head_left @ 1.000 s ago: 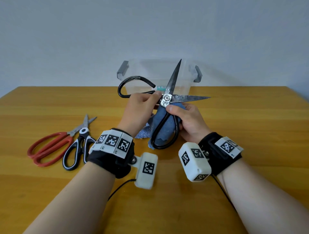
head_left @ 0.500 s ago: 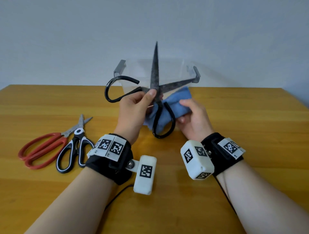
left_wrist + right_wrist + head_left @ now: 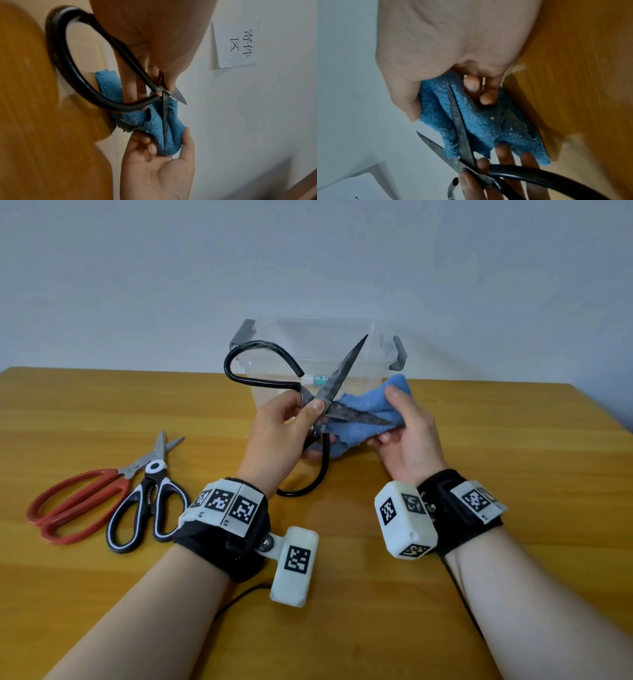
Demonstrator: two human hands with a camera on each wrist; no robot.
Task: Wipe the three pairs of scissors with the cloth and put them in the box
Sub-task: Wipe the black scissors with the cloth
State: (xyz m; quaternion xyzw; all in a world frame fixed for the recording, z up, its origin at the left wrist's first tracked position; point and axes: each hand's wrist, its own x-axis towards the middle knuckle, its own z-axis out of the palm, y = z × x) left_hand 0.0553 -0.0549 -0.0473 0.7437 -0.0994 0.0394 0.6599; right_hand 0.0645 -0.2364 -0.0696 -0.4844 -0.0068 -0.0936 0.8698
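Large black-handled scissors (image 3: 329, 392) are held in the air with blades spread wide, in front of the clear plastic box (image 3: 270, 371). My left hand (image 3: 291, 429) pinches them at the pivot (image 3: 161, 92). One blade points up and right; the other lies along the blue cloth (image 3: 363, 412). My right hand (image 3: 400, 433) grips the cloth (image 3: 481, 121) folded around that blade (image 3: 458, 125). Red-handled scissors (image 3: 75, 505) and black-and-white kitchen scissors (image 3: 150, 501) lie side by side on the table at the left.
The wooden table (image 3: 513, 457) stretches to the wall behind. The box has grey clip handles (image 3: 399, 354) and stands at the table's back edge. A paper sign (image 3: 238, 40) hangs on the wall.
The black scissors tilted: the upright blade now leans right and the other blade dropped lower. My right hand slid the cloth outward along that blade toward its tip.
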